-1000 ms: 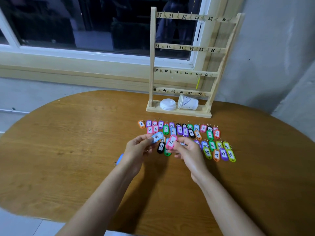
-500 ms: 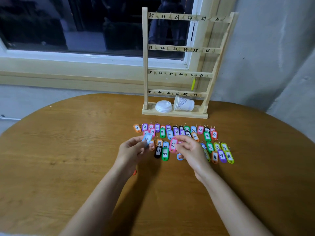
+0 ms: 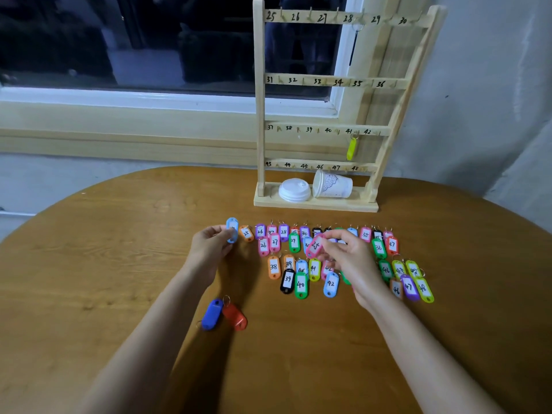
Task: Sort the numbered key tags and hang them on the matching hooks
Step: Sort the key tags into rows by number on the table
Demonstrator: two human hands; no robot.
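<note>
Several coloured numbered key tags (image 3: 301, 258) lie in rows on the wooden table (image 3: 89, 264). My left hand (image 3: 209, 249) pinches a light blue tag (image 3: 232, 230) at the left end of the rows, beside an orange tag marked 25 (image 3: 246, 233). My right hand (image 3: 349, 258) pinches a pink tag marked 25 (image 3: 315, 245) above the middle of the rows. Behind stands a wooden rack (image 3: 260, 115) with hooks numbered 25 to 48. A yellow tag (image 3: 352, 148) hangs at hook 41, and a dark tag (image 3: 353, 49) hangs near hook 28.
A dark blue tag (image 3: 212, 313) and a red tag (image 3: 235, 316) lie face down near my left forearm. A stack of white lids (image 3: 294, 190) and a tipped paper cup (image 3: 332, 185) rest on the rack's base. A window and wall stand behind the table.
My left hand has carried the light blue tag left and farther away, to the end of the top row. My right hand still holds the pink tag. The camera has moved closer.
</note>
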